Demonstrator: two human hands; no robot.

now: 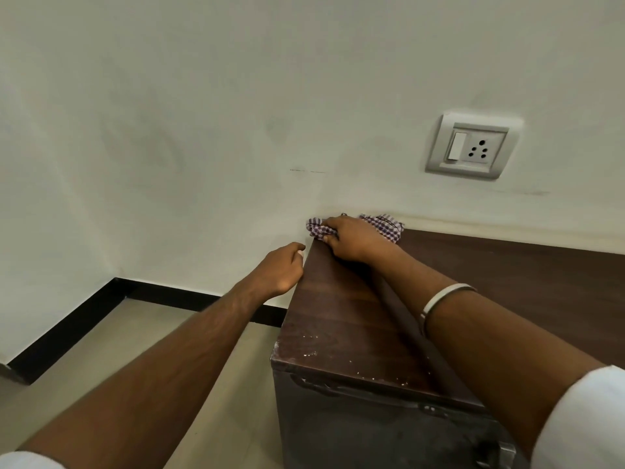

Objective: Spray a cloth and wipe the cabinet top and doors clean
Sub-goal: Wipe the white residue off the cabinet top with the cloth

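Observation:
The dark brown wooden cabinet top [341, 319] runs from the lower right back to the wall. My right hand [351, 240] presses a purple-and-white checked cloth [385, 223] onto the top's far left corner, right against the wall. My left hand [282, 269] rests at the top's left edge with its fingers curled against the side; whether it holds anything is hidden. The cabinet's dark front [372, 431] shows below, with a metal handle [355, 389] near its upper rim. No spray bottle is in view.
A white wall stands directly behind the cabinet, with a switch and socket plate [471, 145] above the top. A black skirting board [101, 309] runs along beige floor tiles [209, 384] left of the cabinet. A metal bangle [439, 302] circles my right wrist.

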